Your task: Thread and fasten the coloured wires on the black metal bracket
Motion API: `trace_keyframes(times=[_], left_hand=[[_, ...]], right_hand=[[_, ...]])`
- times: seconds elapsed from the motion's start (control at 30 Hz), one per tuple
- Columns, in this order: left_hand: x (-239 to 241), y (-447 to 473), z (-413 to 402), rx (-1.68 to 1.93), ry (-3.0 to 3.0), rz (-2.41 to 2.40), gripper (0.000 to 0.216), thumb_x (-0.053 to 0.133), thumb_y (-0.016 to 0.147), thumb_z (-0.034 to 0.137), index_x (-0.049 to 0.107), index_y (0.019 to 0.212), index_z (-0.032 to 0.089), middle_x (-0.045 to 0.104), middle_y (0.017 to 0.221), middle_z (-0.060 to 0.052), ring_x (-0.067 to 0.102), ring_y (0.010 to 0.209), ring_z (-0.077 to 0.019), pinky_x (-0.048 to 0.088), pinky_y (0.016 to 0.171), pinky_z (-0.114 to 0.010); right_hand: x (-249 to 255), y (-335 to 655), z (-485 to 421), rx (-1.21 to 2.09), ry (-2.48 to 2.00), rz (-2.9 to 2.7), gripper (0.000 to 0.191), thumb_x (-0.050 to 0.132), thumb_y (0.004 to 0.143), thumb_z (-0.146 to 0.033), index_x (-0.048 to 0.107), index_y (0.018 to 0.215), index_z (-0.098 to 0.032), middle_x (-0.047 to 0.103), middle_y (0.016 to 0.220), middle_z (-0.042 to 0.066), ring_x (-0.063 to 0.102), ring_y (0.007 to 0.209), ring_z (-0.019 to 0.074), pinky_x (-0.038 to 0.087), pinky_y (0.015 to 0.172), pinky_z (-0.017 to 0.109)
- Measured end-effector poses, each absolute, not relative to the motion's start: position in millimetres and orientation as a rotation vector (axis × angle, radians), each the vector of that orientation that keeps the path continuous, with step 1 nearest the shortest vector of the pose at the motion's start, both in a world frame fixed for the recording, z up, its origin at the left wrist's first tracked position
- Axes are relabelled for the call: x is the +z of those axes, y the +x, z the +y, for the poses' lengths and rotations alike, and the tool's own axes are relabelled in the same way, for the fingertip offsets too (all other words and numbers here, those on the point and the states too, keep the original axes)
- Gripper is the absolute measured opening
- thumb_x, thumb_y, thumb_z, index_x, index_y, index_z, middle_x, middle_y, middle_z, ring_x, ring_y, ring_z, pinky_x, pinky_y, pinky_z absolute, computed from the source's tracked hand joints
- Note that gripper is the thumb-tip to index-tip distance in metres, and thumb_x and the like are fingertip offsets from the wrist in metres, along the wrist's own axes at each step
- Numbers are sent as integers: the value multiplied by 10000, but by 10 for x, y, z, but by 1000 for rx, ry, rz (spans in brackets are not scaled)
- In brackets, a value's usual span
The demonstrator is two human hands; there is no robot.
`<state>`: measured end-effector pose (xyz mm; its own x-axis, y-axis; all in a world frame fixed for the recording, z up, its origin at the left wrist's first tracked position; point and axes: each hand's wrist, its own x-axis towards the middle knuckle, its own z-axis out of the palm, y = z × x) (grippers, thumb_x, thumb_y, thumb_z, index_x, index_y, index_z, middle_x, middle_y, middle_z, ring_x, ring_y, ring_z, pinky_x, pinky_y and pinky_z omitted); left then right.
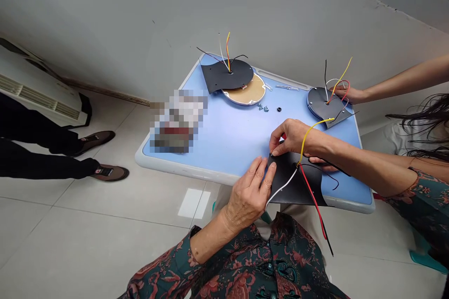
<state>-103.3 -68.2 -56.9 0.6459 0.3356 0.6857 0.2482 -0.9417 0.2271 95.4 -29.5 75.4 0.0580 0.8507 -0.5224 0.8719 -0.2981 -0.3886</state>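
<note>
A black metal plate (pixel 284 182), rounded at one end, lies at the table's near edge. Yellow, white, red and black wires (pixel 310 187) come up through its hole. My left hand (pixel 250 191) grips the plate's left edge, fingers on top, thumb hidden. At the rounded rim, my right hand (pixel 293 135) is closed in a pinch. What sits between its fingertips is too small to make out; a tiny screw-like spot shows beside them. Beyond it are several loose screws (pixel 263 108) and a small black ring (pixel 279 109).
Another wired black plate (pixel 228 74) rests over a tan round disc (pixel 250 91). At right, a co-worker's hand (pixel 354 95) touches a third wired plate (pixel 317 103). Another hand (pixel 324 164) lies under my right forearm. A pixelated patch covers the table's left. A person's shoes (pixel 110 173) stand at left.
</note>
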Motion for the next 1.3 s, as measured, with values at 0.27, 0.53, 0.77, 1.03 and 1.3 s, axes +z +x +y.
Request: trace_keyframes(times=[0.27,0.53,0.77,1.03,1.3], left_hand=[[-580,-1040,-682,1171,2750,498,433,486,961,103,573,1374,6,662,1339,-246,548,1378,-338,563,1075,-434],[-402,-1073,-625,1070,2600,467,410,492,940,71,605,1329,8,656,1327,-250,603,1282,-336,571,1051,-463],[-180,-959,-396,1027,2097,617,138,634,935,111,704,1034,177,756,996,-64,692,912,-194,586,844,-347],[-224,-770,-292,950,1982,672,143,686,892,72,727,966,188,749,936,-30,695,878,-180,553,805,-301],[-163,-784,-173,838,2001,641,182,644,909,59,747,933,207,750,893,-8,693,845,-158,540,777,-274]], right_hand=[[796,857,-328,-900,2250,1909,59,812,705,-162,814,742,-207,653,622,-42,532,624,99,375,630,243],[760,806,-302,-826,2239,1874,77,812,692,-136,811,744,-193,661,627,-28,565,649,111,387,636,244],[755,839,-307,-940,2314,1820,91,797,676,-127,795,728,-201,663,622,-49,584,665,108,387,619,230],[711,874,-282,-924,2308,1818,150,820,634,-152,757,765,-190,685,677,-51,561,660,102,366,598,225],[801,878,-241,-1103,2285,1762,134,796,669,-145,739,788,-171,693,708,-36,603,674,107,419,618,217]])
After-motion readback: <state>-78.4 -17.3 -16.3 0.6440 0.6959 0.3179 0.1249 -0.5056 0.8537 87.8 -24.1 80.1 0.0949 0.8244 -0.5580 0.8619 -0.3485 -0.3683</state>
